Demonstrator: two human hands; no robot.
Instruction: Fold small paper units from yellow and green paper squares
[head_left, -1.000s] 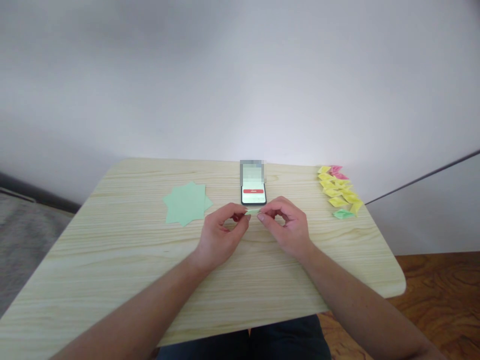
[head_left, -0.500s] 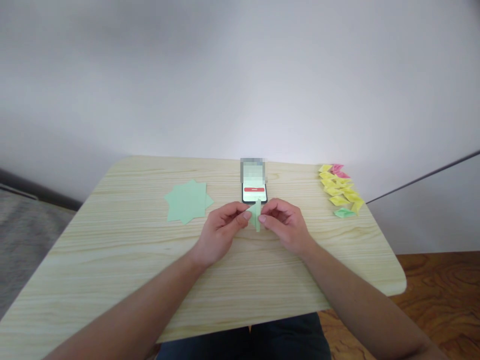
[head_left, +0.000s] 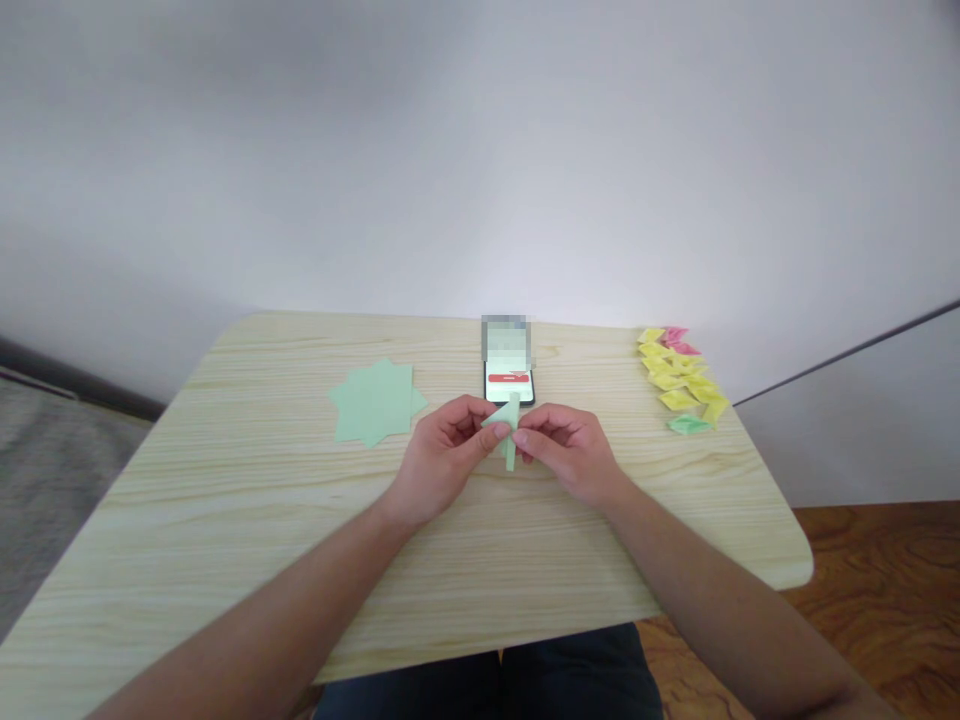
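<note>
A small folded piece of green paper (head_left: 511, 412) is pinched between my two hands over the middle of the table. My left hand (head_left: 448, 455) grips its left side between thumb and fingers. On the right edge, my right hand (head_left: 568, 448) closes thumb and fingertips on the same paper. A narrow strip of it stands nearly upright, with a pointed flap to the left; the fingers hide part of the folds. Just behind the paper lies a phone (head_left: 509, 385) with a lit screen and a red bar.
Flat green paper sheets (head_left: 375, 402) lie fanned in a stack at the left. At the right are several folded yellow pieces (head_left: 679, 401), pink pieces (head_left: 681, 348) and a green folded piece (head_left: 688, 425). The wooden table (head_left: 480, 570) meets a white wall (head_left: 465, 180) behind.
The green paper has turned from lying flat and edge-on between my fingertips to showing a near-upright strip and pointed flap. It then tilted slightly. Both hands kept hold of it.
</note>
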